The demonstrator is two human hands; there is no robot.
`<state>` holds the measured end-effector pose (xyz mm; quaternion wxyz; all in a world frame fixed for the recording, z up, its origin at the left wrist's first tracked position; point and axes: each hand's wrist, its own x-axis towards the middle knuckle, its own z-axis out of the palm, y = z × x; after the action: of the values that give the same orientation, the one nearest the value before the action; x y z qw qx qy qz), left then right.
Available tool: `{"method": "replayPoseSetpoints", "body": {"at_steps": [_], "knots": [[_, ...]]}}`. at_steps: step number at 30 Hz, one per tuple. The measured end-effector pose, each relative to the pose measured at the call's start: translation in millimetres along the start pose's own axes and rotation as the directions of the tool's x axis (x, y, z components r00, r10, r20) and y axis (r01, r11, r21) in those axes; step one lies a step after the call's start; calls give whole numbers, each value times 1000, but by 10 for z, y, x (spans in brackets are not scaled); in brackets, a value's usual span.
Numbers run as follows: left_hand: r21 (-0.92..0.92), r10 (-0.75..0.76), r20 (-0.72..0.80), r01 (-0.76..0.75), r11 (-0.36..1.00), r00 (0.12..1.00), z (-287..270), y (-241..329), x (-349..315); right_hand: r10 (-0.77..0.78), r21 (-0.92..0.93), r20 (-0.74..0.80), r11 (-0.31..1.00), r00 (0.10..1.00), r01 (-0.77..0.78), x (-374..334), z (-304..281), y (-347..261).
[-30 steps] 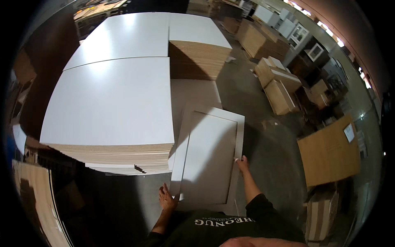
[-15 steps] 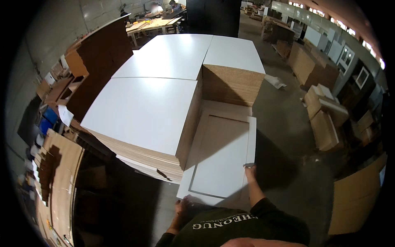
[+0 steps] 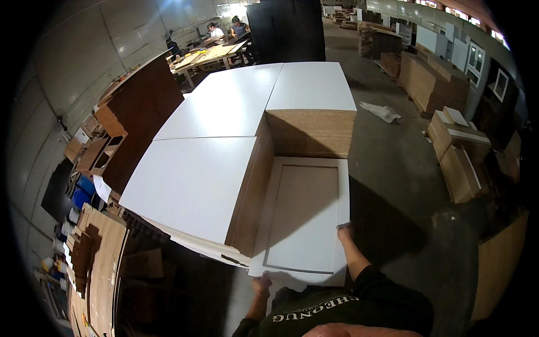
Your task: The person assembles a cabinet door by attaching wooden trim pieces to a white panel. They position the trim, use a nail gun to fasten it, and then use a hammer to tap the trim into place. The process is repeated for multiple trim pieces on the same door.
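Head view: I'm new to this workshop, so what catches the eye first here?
The big stacks of white boards fill the middle. Right of them, low by the stacks, lies a white framed door panel, with the left hand at its near edge and the right hand on its right edge. Brown board piles stand far right.

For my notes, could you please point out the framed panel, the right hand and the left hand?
framed panel [image 3: 303, 216], head view, recessed centre.
right hand [image 3: 345, 231], head view, at the panel's right edge.
left hand [image 3: 261, 282], head view, at the panel's near corner.

I wear a dark shirt [image 3: 348, 309] with short sleeves and a line of pale lettering across the chest. My forearms are bare; left hand [image 3: 261, 282] and right hand [image 3: 345, 231] wear no gloves.
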<state>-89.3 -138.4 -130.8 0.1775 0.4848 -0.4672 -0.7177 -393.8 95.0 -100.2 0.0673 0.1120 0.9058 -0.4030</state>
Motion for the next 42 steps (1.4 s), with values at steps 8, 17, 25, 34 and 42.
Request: {"method": "replayPoseSetpoints", "body": {"at_steps": [8, 17, 25, 34, 42], "knots": [[80, -108, -71, 113, 990, 992, 270, 133, 25, -112, -247, -37, 964, 993, 100, 510, 302, 713], [587, -37, -73, 72, 806, 997, -484, -247, 115, -875, -27, -34, 485, 484, 874, -465, 343, 101], [547, -9, -292, 175, 819, 956, -3104, -716, -1282, -592, 608, 776, 610, -218, 508, -3433, 2079, -205], [304, 282, -952, 285, 909, 114, -5896, -225, -4814, -627, 841, 517, 244, -583, 483, -6634, 2781, -1750], [30, 724, -558, 862, 507, -406, -7410, 1204, -7155, -273, 833, 541, 307, -796, 461, -8514, 3417, -1210]]}}
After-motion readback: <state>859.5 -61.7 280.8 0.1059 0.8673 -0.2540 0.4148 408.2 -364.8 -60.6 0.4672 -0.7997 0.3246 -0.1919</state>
